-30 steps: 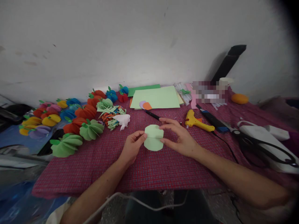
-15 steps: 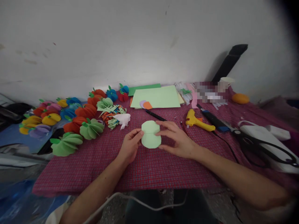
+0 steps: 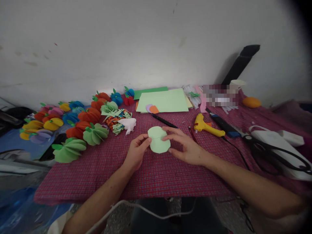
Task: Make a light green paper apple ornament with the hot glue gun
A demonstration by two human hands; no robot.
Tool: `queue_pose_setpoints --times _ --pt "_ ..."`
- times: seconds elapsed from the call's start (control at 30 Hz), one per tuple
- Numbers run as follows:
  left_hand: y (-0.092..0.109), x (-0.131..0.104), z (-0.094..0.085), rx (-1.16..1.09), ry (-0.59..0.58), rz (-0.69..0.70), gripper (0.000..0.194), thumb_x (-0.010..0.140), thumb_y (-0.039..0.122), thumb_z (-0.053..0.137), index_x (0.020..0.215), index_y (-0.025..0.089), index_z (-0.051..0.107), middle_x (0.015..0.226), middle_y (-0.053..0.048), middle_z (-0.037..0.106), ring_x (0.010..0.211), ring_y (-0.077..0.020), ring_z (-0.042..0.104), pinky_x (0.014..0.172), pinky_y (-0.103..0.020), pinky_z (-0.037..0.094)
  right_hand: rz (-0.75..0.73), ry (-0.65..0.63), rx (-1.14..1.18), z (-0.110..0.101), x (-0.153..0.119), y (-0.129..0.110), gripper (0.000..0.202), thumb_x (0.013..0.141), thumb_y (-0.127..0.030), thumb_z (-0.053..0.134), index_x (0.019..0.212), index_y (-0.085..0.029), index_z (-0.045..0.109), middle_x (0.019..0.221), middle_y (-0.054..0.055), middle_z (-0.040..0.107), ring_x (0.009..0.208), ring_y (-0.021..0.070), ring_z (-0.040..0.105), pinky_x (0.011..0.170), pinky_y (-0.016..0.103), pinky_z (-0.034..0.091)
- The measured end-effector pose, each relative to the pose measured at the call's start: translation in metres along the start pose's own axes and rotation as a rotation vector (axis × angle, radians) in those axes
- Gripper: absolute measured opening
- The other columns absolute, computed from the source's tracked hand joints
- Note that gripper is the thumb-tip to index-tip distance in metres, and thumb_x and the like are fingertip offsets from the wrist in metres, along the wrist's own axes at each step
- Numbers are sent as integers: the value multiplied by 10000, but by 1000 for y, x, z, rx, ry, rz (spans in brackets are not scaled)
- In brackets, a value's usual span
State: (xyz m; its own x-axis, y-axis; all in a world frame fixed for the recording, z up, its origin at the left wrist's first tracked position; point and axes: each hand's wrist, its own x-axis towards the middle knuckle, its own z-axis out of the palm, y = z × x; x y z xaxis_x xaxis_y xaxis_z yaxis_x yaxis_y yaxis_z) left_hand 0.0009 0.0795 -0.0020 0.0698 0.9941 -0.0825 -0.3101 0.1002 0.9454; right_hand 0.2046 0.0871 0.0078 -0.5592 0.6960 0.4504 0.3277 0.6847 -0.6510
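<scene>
A light green paper cutout (image 3: pixel 159 144), rounded at the ends with a crease across its middle, is held above the checked cloth. My left hand (image 3: pixel 136 149) pinches its left edge between thumb and fingers. On the other side, my right hand (image 3: pixel 186 146) has its fingertips on the paper's right edge and face, with the thumb near the lower right edge. Behind the paper lies a black pen-like tool (image 3: pixel 164 121). A purple and an orange paper piece (image 3: pixel 154 109) rest on the front of a light green sheet (image 3: pixel 165 99).
Several folded-paper pumpkins (image 3: pixel 70 151) crowd the left side, beside a heap of paper scraps (image 3: pixel 117 122). To the right are a yellow glue gun (image 3: pixel 208 126), a blue-black cutter (image 3: pixel 223 125), black-handled scissors (image 3: pixel 275 152) and a white box (image 3: pixel 290 165). A wall stands behind.
The green cutout has turned slightly, its lower part swinging to the right. My right thumb has shifted a little up along its edge. My left hand keeps its pinch.
</scene>
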Motion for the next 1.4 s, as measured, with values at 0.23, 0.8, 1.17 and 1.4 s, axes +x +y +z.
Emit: queue_pose_setpoints --times 0.23,0.8,1.17,1.4 --pt "-3 1 -3 12 -17 17 156 688 275 689 800 173 653 734 18 630 625 -86 539 598 -206 436 34 -1 42 -1 -1 -1 451 741 -101 590 1140 -298 520 1378 57 388 1284 247 349 1032 507 310" --pt "2 1 -1 -110 26 -22 170 659 260 705 784 173 630 726 25 638 627 -88 572 608 -221 466 246 78 472 7 1 13 430 760 -174 599 1150 -280 453 1245 80 506 1092 212 549 915 423 476" --pt "1 0 -1 -113 8 -6 138 682 243 693 795 177 648 748 17 650 638 -87 567 601 -209 460 370 103 569 9 3 16 417 702 -162 627 1077 -245 464 1102 71 536 1013 199 563 917 399 476" --pt "-3 1 -1 -95 6 12 144 677 209 704 805 169 652 750 25 644 650 -76 550 603 -182 441 426 70 626 7 5 11 430 690 -182 632 1082 -225 459 1077 75 543 1009 203 562 891 388 477"
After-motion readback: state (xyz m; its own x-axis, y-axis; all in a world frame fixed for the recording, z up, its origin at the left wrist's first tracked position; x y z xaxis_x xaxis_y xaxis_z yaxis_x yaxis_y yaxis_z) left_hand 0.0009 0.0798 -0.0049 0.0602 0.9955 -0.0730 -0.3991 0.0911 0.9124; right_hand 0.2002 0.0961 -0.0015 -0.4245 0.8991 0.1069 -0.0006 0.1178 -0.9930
